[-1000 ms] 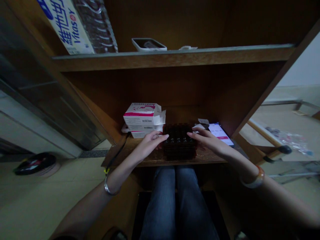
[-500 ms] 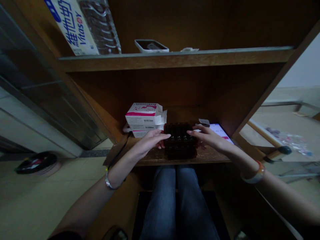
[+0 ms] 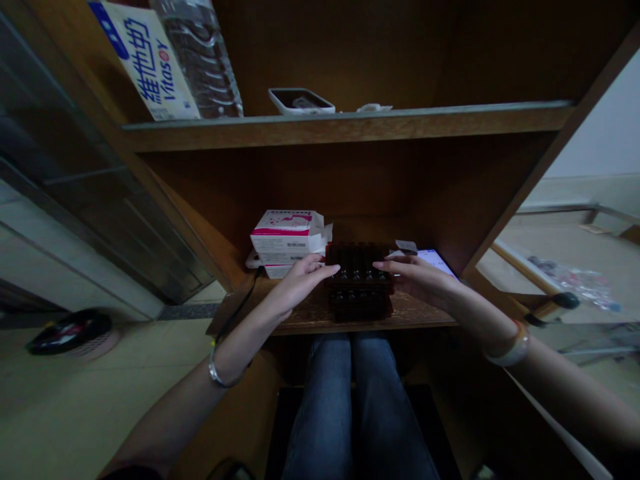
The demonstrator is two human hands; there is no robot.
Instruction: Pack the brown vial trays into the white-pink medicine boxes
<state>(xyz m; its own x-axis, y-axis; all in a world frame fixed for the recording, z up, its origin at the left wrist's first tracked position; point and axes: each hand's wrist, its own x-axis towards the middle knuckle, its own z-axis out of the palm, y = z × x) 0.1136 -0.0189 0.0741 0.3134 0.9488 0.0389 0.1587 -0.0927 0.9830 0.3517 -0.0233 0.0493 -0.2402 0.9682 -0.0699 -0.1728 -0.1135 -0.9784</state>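
Note:
On the desk, close to its front edge, is a stack of dark brown trays (image 3: 361,308) with rows of glossy bottle-like shapes. My left hand (image 3: 311,275) grips the left end of the top tray (image 3: 356,261), thumb on its upper face. At the opposite end my right hand (image 3: 417,275) holds the same tray, its thumb also on top. A dark gap shows between this tray and those below. Left of the trays stand stacked white and pink cartons (image 3: 285,237), the top one with its end flap open. A lit phone (image 3: 436,260) lies behind my right hand.
Overhead, a shelf (image 3: 350,127) carries a Vitasoy carton (image 3: 155,67), a clear bottle (image 3: 203,63) and a white-rimmed tray (image 3: 301,101). Wooden side walls flank the desk. A black cable (image 3: 243,300) hangs over its left edge. A basket (image 3: 75,333) stands on the floor at left.
The top tray has risen slightly off the stack, held between both hands. The camera view has shifted a little.

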